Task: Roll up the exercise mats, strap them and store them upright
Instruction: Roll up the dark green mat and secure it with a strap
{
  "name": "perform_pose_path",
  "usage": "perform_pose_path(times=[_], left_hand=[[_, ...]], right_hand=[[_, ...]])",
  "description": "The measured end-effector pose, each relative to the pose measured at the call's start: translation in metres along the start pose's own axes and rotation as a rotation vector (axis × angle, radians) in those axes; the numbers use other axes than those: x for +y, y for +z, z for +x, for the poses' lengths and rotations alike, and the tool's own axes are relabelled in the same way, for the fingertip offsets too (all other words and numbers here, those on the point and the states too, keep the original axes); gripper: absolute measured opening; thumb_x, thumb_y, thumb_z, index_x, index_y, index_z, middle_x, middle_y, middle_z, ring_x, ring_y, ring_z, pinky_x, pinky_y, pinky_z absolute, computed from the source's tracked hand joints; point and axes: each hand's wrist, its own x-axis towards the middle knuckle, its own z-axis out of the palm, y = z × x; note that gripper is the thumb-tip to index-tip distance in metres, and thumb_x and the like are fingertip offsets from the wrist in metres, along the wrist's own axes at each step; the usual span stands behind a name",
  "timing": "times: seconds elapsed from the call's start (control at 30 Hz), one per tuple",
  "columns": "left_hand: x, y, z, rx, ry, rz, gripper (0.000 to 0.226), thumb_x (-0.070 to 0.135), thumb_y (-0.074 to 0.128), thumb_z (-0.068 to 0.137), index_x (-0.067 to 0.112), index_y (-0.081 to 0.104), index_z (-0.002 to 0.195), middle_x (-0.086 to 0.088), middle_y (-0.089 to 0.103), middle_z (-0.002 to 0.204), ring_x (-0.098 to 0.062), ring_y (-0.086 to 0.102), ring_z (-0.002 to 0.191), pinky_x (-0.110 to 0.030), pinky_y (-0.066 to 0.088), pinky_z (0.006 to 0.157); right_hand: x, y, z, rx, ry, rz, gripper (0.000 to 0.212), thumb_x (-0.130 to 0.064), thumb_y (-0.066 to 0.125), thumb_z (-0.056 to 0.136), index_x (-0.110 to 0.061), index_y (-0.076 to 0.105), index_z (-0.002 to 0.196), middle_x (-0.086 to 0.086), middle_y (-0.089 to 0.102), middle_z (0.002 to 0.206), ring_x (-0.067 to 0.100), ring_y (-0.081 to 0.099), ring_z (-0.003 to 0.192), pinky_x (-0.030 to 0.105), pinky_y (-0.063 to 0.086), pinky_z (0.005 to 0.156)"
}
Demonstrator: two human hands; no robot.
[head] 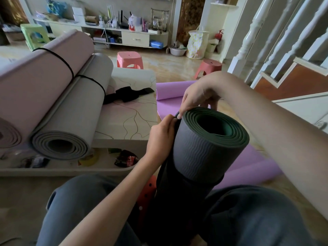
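left hand (160,134) curled, pinching a dark strap (177,114) against the side of the rolled dark grey mat (204,151); right hand (197,96) bent over the roll's top rim, fingertips nipping the same strap just beside the left thumb. mat upright between the knees, between both hands. strapped pink mat (40,82) and grey mat (74,118) lying on the counter (131,110) to the left

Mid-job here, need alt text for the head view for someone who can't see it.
Both hands, left hand and right hand, pinch a black strap at the top of a rolled dark grey mat standing between the person's knees. Two strapped rolled mats lie on the table; a purple mat lies behind.
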Motion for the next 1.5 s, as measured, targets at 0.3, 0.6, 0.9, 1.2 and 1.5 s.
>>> perform_pose_path(times=[0.3,0.6,0.9,1.2,1.5], left_hand=[[-0.015,-0.019,-0.005,-0.55,-0.327,-0.304,0.034,-0.005,0.046,0.094,0.013,0.059,0.121,-0.001,0.067,0.115,-0.009,0.061,0.098,-0.017,0.047,0.077],[-0.052,-0.021,-0.014,-0.743,-0.562,0.058,0.042,-0.012,0.042,0.09,0.014,0.059,0.062,0.011,0.051,0.045,-0.007,0.044,0.046,-0.015,0.037,0.046],[-0.06,-0.02,-0.022,-0.619,-0.812,-0.127,0.032,0.001,0.042,0.096,0.014,0.061,0.074,-0.001,0.061,0.067,-0.013,0.056,0.062,-0.023,0.048,0.054],[-0.055,-0.019,-0.019,-0.429,-0.916,-0.099,0.028,0.012,0.046,0.099,0.01,0.056,0.073,-0.008,0.058,0.076,-0.02,0.053,0.07,-0.03,0.044,0.06],[-0.058,-0.014,-0.014,-0.26,-0.907,-0.028,0.038,0.005,0.043,0.098,0.013,0.04,0.062,-0.007,0.043,0.065,-0.017,0.038,0.059,-0.024,0.034,0.053]], right_hand=[[0.01,0.035,0.019,0.695,-0.138,0.173,0.01,-0.017,0.071,0.085,-0.014,0.077,0.092,0.004,0.073,0.09,0.021,0.064,0.088,0.028,0.049,0.078],[0.012,0.044,-0.006,0.614,-0.429,0.193,0.009,-0.016,0.073,0.084,-0.012,0.077,0.09,-0.002,0.072,0.08,0.001,0.058,0.068,0.012,0.044,0.065],[0.079,0.063,-0.003,0.678,-0.284,0.864,0.025,-0.019,0.038,0.104,-0.018,0.063,0.11,-0.001,0.068,0.099,0.004,0.063,0.077,0.025,0.052,0.064],[0.096,0.168,0.006,0.247,-0.172,1.251,0.018,-0.016,0.055,0.097,-0.01,0.07,0.089,0.003,0.074,0.078,0.02,0.072,0.077,0.037,0.059,0.066],[0.098,0.156,-0.009,0.224,-0.12,1.345,0.014,-0.011,0.057,0.095,-0.003,0.066,0.091,0.011,0.071,0.088,0.022,0.071,0.083,0.037,0.06,0.067]])
